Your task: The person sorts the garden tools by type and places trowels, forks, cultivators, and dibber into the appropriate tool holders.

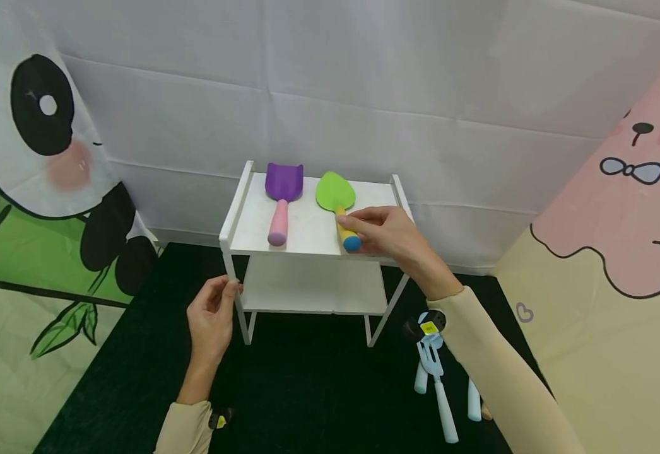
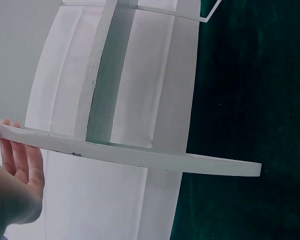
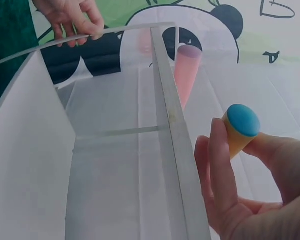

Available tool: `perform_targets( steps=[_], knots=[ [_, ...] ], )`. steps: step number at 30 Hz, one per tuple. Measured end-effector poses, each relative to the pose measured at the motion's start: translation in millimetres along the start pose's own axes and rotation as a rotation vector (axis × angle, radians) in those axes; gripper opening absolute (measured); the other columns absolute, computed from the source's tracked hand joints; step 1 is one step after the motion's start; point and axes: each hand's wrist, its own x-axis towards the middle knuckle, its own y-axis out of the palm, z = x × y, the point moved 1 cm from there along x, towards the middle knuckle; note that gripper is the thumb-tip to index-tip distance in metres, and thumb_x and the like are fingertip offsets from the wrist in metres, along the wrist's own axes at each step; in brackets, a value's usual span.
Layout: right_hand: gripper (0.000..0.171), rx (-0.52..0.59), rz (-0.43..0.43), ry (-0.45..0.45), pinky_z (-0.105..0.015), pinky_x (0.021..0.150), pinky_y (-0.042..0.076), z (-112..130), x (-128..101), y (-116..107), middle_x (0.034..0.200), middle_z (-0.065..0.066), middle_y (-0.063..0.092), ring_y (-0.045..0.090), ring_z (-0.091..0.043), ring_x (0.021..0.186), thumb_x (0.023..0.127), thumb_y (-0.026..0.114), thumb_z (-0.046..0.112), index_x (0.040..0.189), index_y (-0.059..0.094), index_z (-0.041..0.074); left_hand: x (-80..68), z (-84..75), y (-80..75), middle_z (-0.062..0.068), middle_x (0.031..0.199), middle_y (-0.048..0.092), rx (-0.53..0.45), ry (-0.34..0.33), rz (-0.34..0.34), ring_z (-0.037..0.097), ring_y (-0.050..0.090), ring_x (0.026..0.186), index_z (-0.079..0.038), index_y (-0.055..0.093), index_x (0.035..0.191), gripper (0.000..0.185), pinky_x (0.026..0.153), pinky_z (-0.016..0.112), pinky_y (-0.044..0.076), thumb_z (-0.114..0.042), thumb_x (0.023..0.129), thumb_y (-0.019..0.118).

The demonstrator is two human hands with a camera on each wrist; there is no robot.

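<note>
On the top board of a small white two-tier shelf point(image 1: 307, 236) lies a toy shovel point(image 1: 278, 208) with a purple scoop and pink handle. To its right is a toy spade point(image 1: 336, 191) with a green leaf-shaped blade and a yellow handle ending in blue. My right hand point(image 1: 383, 233) pinches that handle point(image 3: 242, 120) between thumb and fingers; the blade points toward the back. With my left hand point(image 1: 212, 315) I grip the shelf's front left leg point(image 2: 55, 142), thumb on one side and fingers on the other.
Below my right forearm, a light blue toy fork point(image 1: 438, 384) and other pale blue-handled tools point(image 1: 474, 400) lie on the dark green floor point(image 1: 318, 384). A white cloth wall point(image 1: 330, 82) stands behind the shelf. Printed panda point(image 1: 40, 157) and pink animal point(image 1: 631, 208) panels flank it.
</note>
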Motion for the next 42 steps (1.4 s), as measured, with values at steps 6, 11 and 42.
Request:
perform_targets(
  steps=[6, 11, 42],
  knots=[
    [0.047, 0.015, -0.002, -0.032, -0.033, 0.083, 0.061, 3.1, 5.2, 5.7, 0.126, -0.01, 0.063, 0.062, -0.027, 0.108, 0.094, 0.076, 0.039, 0.126, 0.068, 0.005, 0.1, 0.9, -0.9, 0.0, 0.099, 0.07, 0.01, 0.004, -0.005, 0.011, 0.069, 0.094, 0.008, 0.065, 0.111, 0.021, 0.093, 0.018, 0.052, -0.011, 0.105, 0.059],
    [0.047, 0.017, -0.012, -0.032, -0.032, 0.077, 0.062, 5.4, 10.1, 9.3, 0.124, -0.01, 0.064, 0.064, -0.024, 0.099, 0.095, 0.076, 0.038, 0.127, 0.068, 0.005, -0.2, -0.5, -0.9, 0.003, 0.099, 0.07, 0.014, -0.003, -0.007, 0.01, 0.069, 0.094, 0.007, 0.066, 0.111, 0.02, 0.093, 0.017, 0.052, -0.011, 0.105, 0.06],
    [0.04, -0.01, -0.047, -0.102, -0.032, 0.071, 0.063, 0.8, 12.1, 13.7, 0.117, -0.011, 0.068, 0.072, -0.025, 0.09, 0.1, 0.069, 0.033, 0.129, 0.065, 0.006, -0.3, 2.6, 0.8, 0.007, 0.1, 0.07, 0.035, -0.024, -0.014, 0.007, 0.068, 0.093, 0.009, 0.065, 0.112, 0.017, 0.091, 0.014, 0.051, -0.004, 0.104, 0.058]
  ],
)
